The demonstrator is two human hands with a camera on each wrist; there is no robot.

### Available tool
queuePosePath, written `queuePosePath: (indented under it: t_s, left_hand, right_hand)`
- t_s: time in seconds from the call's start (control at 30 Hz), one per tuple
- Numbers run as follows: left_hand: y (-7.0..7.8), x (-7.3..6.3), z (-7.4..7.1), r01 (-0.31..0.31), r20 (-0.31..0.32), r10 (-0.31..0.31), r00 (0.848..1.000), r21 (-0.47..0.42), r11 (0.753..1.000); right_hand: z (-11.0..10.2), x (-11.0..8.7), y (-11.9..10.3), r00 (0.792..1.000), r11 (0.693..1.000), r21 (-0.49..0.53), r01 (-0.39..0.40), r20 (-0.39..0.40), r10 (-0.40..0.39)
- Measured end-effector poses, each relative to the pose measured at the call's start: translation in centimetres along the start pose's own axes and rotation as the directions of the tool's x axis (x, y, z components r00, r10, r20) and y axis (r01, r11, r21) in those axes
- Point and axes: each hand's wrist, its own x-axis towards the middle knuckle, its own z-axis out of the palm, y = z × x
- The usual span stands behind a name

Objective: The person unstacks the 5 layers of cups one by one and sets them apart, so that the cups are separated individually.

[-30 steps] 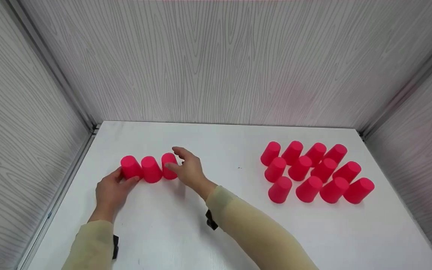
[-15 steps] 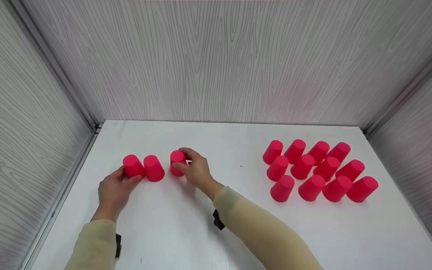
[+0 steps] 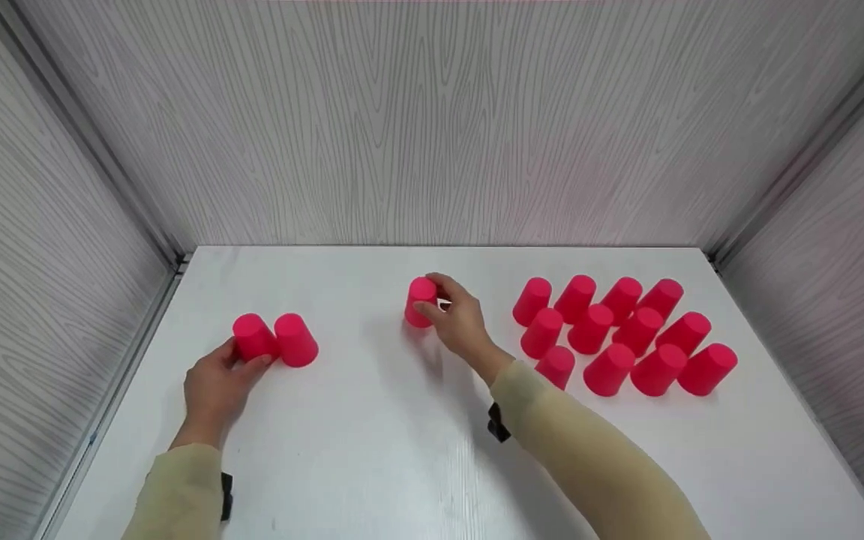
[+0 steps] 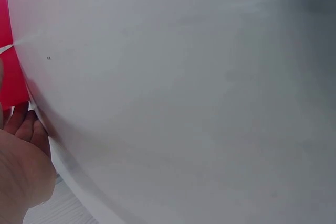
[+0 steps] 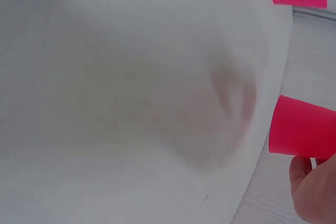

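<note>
My left hand (image 3: pixel 214 386) grips an upside-down pink cup (image 3: pixel 252 339) at the left of the white table, thumb at its near side. Against that cup's right side stands a second upside-down pink cup (image 3: pixel 297 342). In the left wrist view, the hand (image 4: pixel 26 166) and the pink cup (image 4: pixel 11 80) show only at the left edge. My right hand (image 3: pixel 463 324) holds another inverted pink cup (image 3: pixel 418 309) between thumb and fingers, raised over the middle of the table with its shadow below. The right wrist view shows this cup (image 5: pixel 302 129) from the side.
Several upside-down pink cups (image 3: pixel 638 330) stand in three rows at the right of the table (image 3: pixel 372 450); the right forearm overlaps the nearest-left one. Grey wood-grain panels (image 3: pixel 432 127) enclose the back and both sides.
My right hand has taken hold of the rightmost of the three left cups, lifted it and carried it right, toward the rows. The left hand keeps its grip on its cup.
</note>
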Motion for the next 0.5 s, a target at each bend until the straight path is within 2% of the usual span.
queuePosePath:
  t_s: [0.27,0.5]
  left_hand:
    - [-0.2,-0.1,-0.1,0.017,0.006,-0.017,1.000,-0.011,1.000]
    - [-0.1,-0.1,0.2,0.012,0.005,-0.012,1.000,-0.018,1.000]
  right_hand:
    - [-3.8,0.0,1.7,0.982,0.986,0.014,-0.164,-0.096,0.165]
    - [-5.5,-0.3,2.7,0.968,0.979,-0.010,-0.204,-0.152,0.200]
